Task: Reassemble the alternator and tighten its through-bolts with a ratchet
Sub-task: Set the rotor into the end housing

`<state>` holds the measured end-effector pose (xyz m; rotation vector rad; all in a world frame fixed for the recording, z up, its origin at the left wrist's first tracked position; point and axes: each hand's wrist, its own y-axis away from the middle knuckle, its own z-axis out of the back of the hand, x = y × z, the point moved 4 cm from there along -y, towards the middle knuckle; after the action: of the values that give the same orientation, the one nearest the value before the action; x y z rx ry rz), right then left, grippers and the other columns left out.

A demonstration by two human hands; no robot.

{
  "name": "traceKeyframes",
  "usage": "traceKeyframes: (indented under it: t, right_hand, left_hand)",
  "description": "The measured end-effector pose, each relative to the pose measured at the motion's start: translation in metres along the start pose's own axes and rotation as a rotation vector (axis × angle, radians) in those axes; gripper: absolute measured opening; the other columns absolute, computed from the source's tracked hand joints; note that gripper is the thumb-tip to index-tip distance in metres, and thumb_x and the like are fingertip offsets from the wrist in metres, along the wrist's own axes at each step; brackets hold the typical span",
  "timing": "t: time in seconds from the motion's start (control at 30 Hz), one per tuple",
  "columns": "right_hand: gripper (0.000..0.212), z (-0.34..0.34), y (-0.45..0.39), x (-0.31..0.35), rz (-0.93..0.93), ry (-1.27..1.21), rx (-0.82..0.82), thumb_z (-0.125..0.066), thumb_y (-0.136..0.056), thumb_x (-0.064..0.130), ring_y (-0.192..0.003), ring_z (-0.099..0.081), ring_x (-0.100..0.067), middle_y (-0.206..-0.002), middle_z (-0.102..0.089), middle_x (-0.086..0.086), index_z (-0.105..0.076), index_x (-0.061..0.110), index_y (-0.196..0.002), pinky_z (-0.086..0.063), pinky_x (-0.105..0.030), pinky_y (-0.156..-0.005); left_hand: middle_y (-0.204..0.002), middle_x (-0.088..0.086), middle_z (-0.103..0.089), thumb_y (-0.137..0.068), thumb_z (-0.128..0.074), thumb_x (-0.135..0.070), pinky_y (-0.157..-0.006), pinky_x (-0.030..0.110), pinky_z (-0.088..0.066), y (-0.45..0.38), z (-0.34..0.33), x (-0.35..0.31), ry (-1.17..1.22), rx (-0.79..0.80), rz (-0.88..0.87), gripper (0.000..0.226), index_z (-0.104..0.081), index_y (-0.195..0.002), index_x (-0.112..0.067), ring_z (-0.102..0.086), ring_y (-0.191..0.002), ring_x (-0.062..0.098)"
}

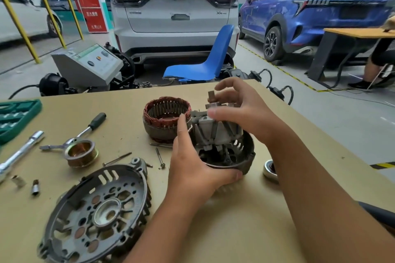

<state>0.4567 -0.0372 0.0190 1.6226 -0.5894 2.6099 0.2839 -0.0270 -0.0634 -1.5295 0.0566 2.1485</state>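
Note:
My left hand (192, 162) grips the near rim of a dark alternator housing half (245, 156) that stands tilted on the table. The grey claw-pole rotor (215, 130) sits inside this housing with its shaft pointing up. Over the rotor's top my right hand (239, 109) has its fingers curled, touching it. The copper-wound stator ring (166, 117) stands just behind, beside my left fingers. The other housing half (98, 213) lies at the front left. A black-handled ratchet (85, 132) lies left of the stator. Loose through-bolts (160, 158) lie between the parts.
A ribbed pulley (82, 153) stands on the ratchet's head end. An extension bar (21, 153), a small socket (35, 187) and a green tool tray (15, 117) lie at the left. A bearing (270, 170) sits by my right forearm. Cars and a blue chair (205, 60) stand beyond the table.

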Motion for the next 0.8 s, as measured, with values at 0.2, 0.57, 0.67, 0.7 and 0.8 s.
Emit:
traceKeyframes:
  t: [0.2,0.57,0.67,0.7,0.8]
  right_hand:
    - [0.044,-0.008,-0.061,0.035,-0.117,0.737,0.29,-0.073,-0.081,0.061,-0.063,-0.054,-0.011,-0.067,-0.057,0.007,-0.059,0.023,-0.065,-0.042,-0.029,-0.061]
    - [0.045,-0.03,-0.076,0.049,-0.089,1.297,0.257,-0.056,-0.092,0.045,-0.063,-0.055,-0.022,-0.068,-0.056,-0.003,-0.054,0.014,-0.059,-0.044,-0.031,-0.056]
    - [0.037,-0.018,-0.058,0.054,-0.024,1.31,0.023,-0.055,-0.087,0.034,-0.058,-0.052,-0.025,-0.063,-0.052,-0.004,-0.052,0.013,-0.057,-0.035,-0.026,-0.051]
    - [0.038,-0.014,-0.051,0.054,0.002,1.301,-0.043,-0.055,-0.087,0.034,-0.057,-0.052,-0.024,-0.061,-0.051,-0.003,-0.052,0.012,-0.057,-0.032,-0.025,-0.051]
    - [0.046,-0.005,-0.027,0.055,0.061,1.233,-0.216,-0.055,-0.09,0.038,-0.052,-0.048,-0.019,-0.054,-0.047,0.0,-0.05,0.011,-0.053,-0.025,-0.023,-0.05]
  left_hand:
    - [-0.14,-0.029,-0.028,-0.03,-0.094,-0.06,-0.103,0.022,-0.03,0.0,0.0,0.0,-0.004,0.006,-0.022,0.161,0.012,-0.151,-0.061,-0.03,-0.127,-0.006]
    - [-0.137,-0.026,-0.028,-0.034,-0.096,-0.061,-0.108,0.028,-0.033,-0.004,0.002,-0.002,0.029,0.063,-0.093,0.161,0.012,-0.153,-0.06,-0.032,-0.128,-0.003]
    - [-0.143,-0.021,-0.038,-0.032,-0.093,-0.062,-0.106,0.028,-0.036,-0.004,0.002,-0.001,0.041,0.037,-0.108,0.154,0.0,-0.155,-0.057,-0.04,-0.128,0.001]
    - [-0.143,-0.02,-0.04,-0.032,-0.092,-0.061,-0.105,0.028,-0.038,-0.004,0.003,-0.001,0.043,0.028,-0.123,0.15,-0.005,-0.154,-0.057,-0.042,-0.128,0.003]
    - [-0.133,-0.021,-0.044,-0.034,-0.093,-0.055,-0.097,0.027,-0.044,-0.003,0.002,-0.002,0.058,0.001,-0.172,0.132,-0.02,-0.144,-0.062,-0.047,-0.122,0.007]
